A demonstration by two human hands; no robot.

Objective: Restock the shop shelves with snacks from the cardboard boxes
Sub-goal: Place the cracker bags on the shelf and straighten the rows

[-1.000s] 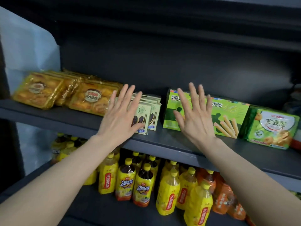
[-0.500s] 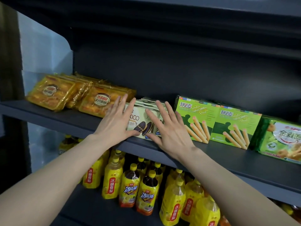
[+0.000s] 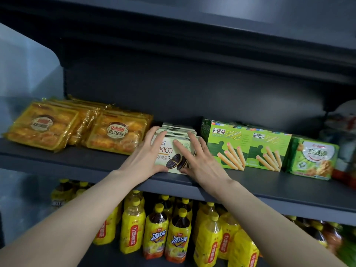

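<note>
A row of pale green cookie boxes (image 3: pixel 167 151) marked KICO stands upright in the middle of the dark shelf (image 3: pixel 77 162). My left hand (image 3: pixel 141 158) lies against the row's left front corner, with straight fingers reaching over the top and the thumb at the bottom edge. My right hand (image 3: pixel 200 160) presses flat on the front box's face, fingers spread and pointing up-left, and hides the right half of that box. No cardboard box is in view.
Yellow cake packs (image 3: pixel 42 128) lean at the shelf's left. Right of the cookies stand two green biscuit-stick boxes (image 3: pixel 225 143) and a green cracker packet (image 3: pixel 314 157). Yellow drink bottles (image 3: pixel 156 237) fill the shelf below. Another shelf overhangs above.
My right hand left the green biscuit-stick box and moved left onto the cookie boxes. My left hand slid right to their left corner. The view moved closer.
</note>
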